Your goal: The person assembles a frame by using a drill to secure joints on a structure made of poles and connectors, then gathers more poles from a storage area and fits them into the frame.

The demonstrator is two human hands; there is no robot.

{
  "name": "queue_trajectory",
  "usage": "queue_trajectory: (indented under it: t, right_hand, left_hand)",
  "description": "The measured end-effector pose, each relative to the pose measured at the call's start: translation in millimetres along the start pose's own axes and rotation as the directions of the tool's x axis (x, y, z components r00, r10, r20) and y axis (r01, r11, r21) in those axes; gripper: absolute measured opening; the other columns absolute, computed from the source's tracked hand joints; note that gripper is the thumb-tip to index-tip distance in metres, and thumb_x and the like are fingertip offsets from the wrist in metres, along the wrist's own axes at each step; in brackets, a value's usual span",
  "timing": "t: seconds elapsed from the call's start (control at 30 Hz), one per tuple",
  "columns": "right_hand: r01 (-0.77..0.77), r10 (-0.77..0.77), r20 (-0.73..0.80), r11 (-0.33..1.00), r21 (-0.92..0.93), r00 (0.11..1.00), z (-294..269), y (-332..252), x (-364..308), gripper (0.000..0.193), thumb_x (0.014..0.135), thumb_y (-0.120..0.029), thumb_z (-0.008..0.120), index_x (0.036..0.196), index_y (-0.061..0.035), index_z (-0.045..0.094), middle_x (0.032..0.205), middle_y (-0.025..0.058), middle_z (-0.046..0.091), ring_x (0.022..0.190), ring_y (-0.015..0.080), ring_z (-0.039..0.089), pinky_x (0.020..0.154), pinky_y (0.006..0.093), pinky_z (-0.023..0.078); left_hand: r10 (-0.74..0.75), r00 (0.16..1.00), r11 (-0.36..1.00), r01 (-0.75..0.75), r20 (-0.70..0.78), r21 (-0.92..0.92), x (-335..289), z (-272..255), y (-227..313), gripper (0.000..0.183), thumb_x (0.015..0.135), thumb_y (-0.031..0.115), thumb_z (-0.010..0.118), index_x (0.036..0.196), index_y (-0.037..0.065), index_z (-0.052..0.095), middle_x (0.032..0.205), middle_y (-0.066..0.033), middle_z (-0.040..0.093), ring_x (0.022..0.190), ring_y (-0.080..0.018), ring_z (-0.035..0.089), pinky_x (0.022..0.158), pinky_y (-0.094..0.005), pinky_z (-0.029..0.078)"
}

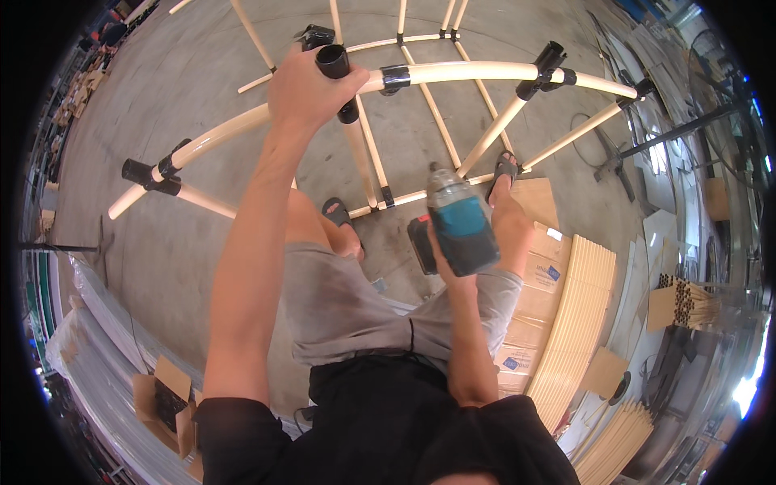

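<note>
Tube frame, cream, on the concrete floor. Left hand: wrapped round a black joint along the frame's near rail; firm, steady grip advisable. Right hand: holding a teal-and-black power driver, on the frame's near side, clear of that joint; best presented squarely, without side pressure.

Conc. flr, plastic-wrapped stack L

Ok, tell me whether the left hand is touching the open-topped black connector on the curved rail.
Touching. The head view shows the left hand wrapped around the black connector, with the thumb lying across it.
</note>
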State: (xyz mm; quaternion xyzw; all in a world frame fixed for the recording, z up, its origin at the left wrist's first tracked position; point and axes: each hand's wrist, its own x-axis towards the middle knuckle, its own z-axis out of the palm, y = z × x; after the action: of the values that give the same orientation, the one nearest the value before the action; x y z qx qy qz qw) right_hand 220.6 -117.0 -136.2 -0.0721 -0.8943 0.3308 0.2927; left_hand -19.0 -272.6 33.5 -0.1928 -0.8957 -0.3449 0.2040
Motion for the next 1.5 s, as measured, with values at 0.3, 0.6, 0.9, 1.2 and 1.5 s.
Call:
queue_trajectory:
  t: [0.3, 0.6, 0.9, 1.2, 1.5]
  right_hand:
    - [0.254, -0.225, -0.128, 0.921, 0.297, 0.966, 14.0, -62.4, 46.3, 0.026, 0.066, -0.013, 0.080, 0.087, -0.0041, 0.068, 0.074, 0.0078, 0.066, 0.059, 0.0167, 0.062, 0.055, 0.0283, 0.049]
    - [-0.140, 0.152, 0.039, 0.742, 0.656, 0.988, 33.4, -69.0, 52.4, 0.021, 0.065, -0.007, 0.075, 0.079, -0.0001, 0.059, 0.067, 0.0062, 0.060, 0.060, 0.0122, 0.059, 0.053, 0.0288, 0.047]
    - [-0.004, 0.043, -0.056, 0.824, 0.567, 0.998, 48.0, -65.7, 50.4, 0.023, 0.065, -0.008, 0.073, 0.075, -0.0007, 0.054, 0.065, 0.0090, 0.054, 0.055, 0.0208, 0.053, 0.052, 0.0322, 0.043]
    - [0.122, -0.056, -0.145, 0.857, 0.501, 0.988, 44.1, -69.9, 54.8, 0.027, 0.066, -0.008, 0.073, 0.088, 0.0014, 0.061, 0.074, 0.0136, 0.059, 0.063, 0.0283, 0.059, 0.057, 0.0350, 0.047]
    - [0.026, 0.070, -0.145, 0.819, 0.574, 0.987, 52.8, -78.0, 51.7, 0.033, 0.068, -0.011, 0.077, 0.096, 0.0000, 0.065, 0.085, 0.0113, 0.067, 0.072, 0.0220, 0.067, 0.064, 0.0315, 0.052]
  left_hand:
    - [0.020, 1.000, 0.999, -0.020, 0.000, -0.036, 1.0, 7.3, -4.1, 0.029, 0.066, 0.035, 0.072, 0.067, 0.007, 0.066, 0.065, -0.0074, 0.062, 0.063, -0.0261, 0.059, 0.060, -0.0377, 0.047]
    - [-0.014, 0.999, 0.998, 0.017, 0.041, -0.068, 6.6, 6.3, -6.2, 0.027, 0.064, 0.036, 0.072, 0.070, 0.009, 0.069, 0.076, -0.0100, 0.063, 0.073, -0.0301, 0.061, 0.064, -0.0406, 0.048]
    - [0.007, 1.000, 0.996, -0.005, 0.027, -0.093, 6.2, 7.0, -8.6, 0.030, 0.066, 0.036, 0.071, 0.071, 0.007, 0.067, 0.067, -0.0098, 0.063, 0.066, -0.0302, 0.061, 0.063, -0.0394, 0.049]
    - [0.010, 1.000, 0.999, -0.010, 0.013, -0.043, 6.7, 9.3, -8.8, 0.029, 0.068, 0.034, 0.071, 0.071, 0.006, 0.068, 0.069, -0.0092, 0.065, 0.068, -0.0282, 0.062, 0.064, -0.0389, 0.048]
    - [-0.057, 0.998, 0.998, 0.057, 0.002, -0.004, 6.2, 11.1, -4.5, 0.028, 0.069, 0.033, 0.071, 0.072, 0.005, 0.068, 0.069, -0.0074, 0.066, 0.065, -0.0242, 0.063, 0.064, -0.0362, 0.048]
